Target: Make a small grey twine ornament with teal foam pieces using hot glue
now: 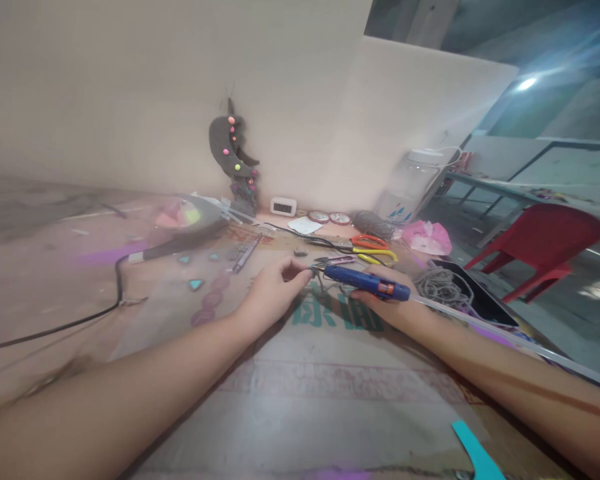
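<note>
My right hand (pixel 375 293) is wrapped round a blue hot glue gun (pixel 365 280), whose nozzle points left. A long clear glue stick (pixel 470 325) runs out of the gun's back end over my right forearm. At the nozzle tip, my left hand (pixel 280 287) is closed in a pinch between thumb and forefinger. What it pinches is small and dark, too blurred to name. Grey strands hang just below the nozzle. Both hands are above a plastic-covered board (pixel 290 393) with green and red print.
Scissors with orange handles (pixel 370 242), yellow-handled pliers (pixel 380 255) and a small clock (pixel 283 207) lie behind my hands. A black tray of grey yarn (pixel 485 300) is at right. A pen (pixel 247 253) and blue triangles (pixel 195 285) lie left. A crescent decoration (pixel 223 147) stands against the wall.
</note>
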Motion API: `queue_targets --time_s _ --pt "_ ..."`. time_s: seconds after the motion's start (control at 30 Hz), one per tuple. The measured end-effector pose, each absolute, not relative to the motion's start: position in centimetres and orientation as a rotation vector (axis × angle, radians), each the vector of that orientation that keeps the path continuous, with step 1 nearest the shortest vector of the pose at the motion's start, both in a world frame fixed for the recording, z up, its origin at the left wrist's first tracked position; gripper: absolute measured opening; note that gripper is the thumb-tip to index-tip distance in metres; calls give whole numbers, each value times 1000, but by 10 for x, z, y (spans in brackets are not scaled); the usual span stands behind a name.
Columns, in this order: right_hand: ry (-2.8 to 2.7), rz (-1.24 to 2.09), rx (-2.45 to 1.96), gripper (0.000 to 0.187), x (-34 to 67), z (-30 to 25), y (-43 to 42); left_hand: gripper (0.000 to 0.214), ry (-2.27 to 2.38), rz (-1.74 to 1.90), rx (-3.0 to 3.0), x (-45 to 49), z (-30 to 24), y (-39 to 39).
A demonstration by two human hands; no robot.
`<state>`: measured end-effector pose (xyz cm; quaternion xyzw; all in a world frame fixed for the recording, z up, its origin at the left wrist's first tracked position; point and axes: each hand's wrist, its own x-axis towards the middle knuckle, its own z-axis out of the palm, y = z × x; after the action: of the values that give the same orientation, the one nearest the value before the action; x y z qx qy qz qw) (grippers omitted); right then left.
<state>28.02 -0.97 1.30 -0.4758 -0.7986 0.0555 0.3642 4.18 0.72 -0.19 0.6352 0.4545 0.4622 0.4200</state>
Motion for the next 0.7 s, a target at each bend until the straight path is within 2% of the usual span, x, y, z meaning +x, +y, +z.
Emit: queue_targets --time_s 0.7 --pt "-2067 103 -1184 24 280 13 -9 18 1127 1131 1607 42 -7 10"
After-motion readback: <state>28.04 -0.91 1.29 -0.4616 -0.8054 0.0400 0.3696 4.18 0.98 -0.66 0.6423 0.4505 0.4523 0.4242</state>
